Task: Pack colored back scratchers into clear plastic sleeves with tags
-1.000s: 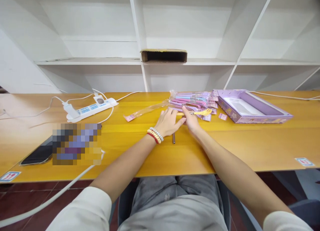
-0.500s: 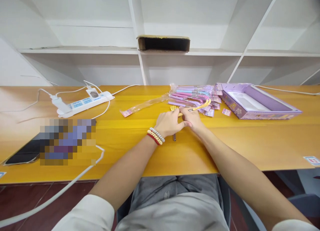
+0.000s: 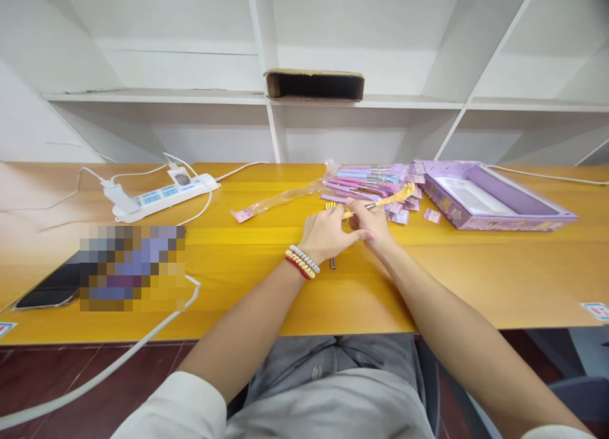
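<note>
A yellow stick with a curled, hand-like end and a silver band, looking like a back scratcher (image 3: 392,198), slants up to the right from between my hands. My left hand (image 3: 329,231) is closed at its lower end, thumb reaching across to the right hand. My right hand (image 3: 370,223) is closed around its middle near the silver band. Just beyond the left fingers shows a second yellow claw-like end (image 3: 330,205). A dark metallic tip (image 3: 332,263) pokes out below the left hand; whether the two belong together is hidden.
Beyond my hands lies a pile of plastic-wrapped purple, pink and blue sticks (image 3: 366,180). A clear wrapper (image 3: 280,198) is left of it, a purple open box (image 3: 514,222) right. A power strip (image 3: 166,198), cables and a phone (image 3: 50,287) occupy the left.
The yellow back scratcher's curled end has shifted right and slightly up, and more of its silver band shows. Both hands stay closed on it; the whole view has shifted a little.
</note>
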`<state>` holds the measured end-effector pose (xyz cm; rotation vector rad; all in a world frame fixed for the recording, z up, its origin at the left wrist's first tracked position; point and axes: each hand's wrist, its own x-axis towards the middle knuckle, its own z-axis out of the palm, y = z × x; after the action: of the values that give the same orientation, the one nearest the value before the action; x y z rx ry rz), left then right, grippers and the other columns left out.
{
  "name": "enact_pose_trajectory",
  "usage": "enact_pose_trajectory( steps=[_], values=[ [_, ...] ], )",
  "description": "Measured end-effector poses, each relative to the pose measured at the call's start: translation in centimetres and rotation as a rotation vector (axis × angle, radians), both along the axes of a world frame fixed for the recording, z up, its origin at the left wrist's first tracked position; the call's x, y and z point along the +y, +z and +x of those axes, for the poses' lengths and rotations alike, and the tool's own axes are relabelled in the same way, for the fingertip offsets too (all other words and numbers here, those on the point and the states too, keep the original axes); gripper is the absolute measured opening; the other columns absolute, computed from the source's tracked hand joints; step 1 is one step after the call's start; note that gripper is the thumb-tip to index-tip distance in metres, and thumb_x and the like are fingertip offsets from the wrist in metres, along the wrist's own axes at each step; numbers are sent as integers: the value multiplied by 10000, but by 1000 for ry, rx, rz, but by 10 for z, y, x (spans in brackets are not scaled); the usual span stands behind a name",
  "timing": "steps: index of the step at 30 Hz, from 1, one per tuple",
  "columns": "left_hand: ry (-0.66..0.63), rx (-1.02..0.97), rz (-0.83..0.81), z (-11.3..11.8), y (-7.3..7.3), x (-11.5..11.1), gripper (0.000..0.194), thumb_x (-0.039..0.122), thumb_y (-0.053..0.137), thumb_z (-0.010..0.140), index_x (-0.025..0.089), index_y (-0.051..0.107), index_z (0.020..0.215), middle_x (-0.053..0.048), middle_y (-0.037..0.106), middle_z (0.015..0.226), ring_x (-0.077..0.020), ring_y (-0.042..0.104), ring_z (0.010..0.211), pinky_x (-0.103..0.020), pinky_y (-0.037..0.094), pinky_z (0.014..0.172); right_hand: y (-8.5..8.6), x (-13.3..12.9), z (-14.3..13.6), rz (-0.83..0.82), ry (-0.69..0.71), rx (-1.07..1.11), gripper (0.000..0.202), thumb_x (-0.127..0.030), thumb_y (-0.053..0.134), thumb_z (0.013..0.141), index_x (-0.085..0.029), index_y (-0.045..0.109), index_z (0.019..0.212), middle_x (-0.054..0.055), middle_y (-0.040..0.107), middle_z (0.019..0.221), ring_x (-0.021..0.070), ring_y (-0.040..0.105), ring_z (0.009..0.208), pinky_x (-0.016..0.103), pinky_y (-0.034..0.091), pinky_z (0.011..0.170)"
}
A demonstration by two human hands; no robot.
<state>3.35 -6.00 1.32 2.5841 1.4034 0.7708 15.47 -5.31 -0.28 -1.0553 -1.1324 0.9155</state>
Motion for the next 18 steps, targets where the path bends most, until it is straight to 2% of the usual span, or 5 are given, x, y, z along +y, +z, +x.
enact_pose_trajectory(
  steps=[5, 8, 12, 15, 18],
  values=[
    [-201, -49, 59, 1, -2, -7, 569, 598, 395, 820, 136, 471, 1143, -116, 578, 1033, -241, 560, 944, -348, 444, 789, 5, -3, 12, 28, 46, -239, 507, -573, 598, 670, -182, 361, 450, -54, 290, 426, 55, 250, 418, 225, 201, 403],
    [-227, -2, 63, -2, -4, -6, 520, 541, 362, 860, 126, 467, 1156, -126, 570, 1060, -246, 552, 980, -361, 436, 826, 4, -2, 19, 24, 93, -385, 550, -604, 570, 681, -174, 356, 413, -49, 286, 414, 57, 263, 429, 222, 212, 420],
    [-139, 73, 12, -3, -5, -3, 479, 539, 332, 869, 152, 516, 1082, -113, 601, 1023, -247, 586, 908, -356, 446, 753, 0, -1, 18, 5, 157, -332, 565, -610, 491, 744, -167, 416, 401, -42, 321, 383, 60, 296, 407, 218, 242, 422],
    [-38, 132, 11, -2, -3, -5, 508, 588, 336, 844, 186, 548, 1071, -95, 637, 982, -262, 610, 863, -356, 438, 711, 0, -3, 13, 8, 230, -258, 526, -579, 514, 748, -162, 482, 427, -47, 323, 349, 61, 299, 374, 219, 230, 399],
    [59, 190, 13, -2, 1, -7, 559, 647, 333, 810, 203, 604, 1015, -93, 662, 878, -272, 625, 813, -351, 425, 687, 3, -8, 8, 2, 230, -206, 504, -541, 556, 732, -164, 463, 411, -53, 304, 322, 52, 256, 335, 222, 188, 368]
  ],
)
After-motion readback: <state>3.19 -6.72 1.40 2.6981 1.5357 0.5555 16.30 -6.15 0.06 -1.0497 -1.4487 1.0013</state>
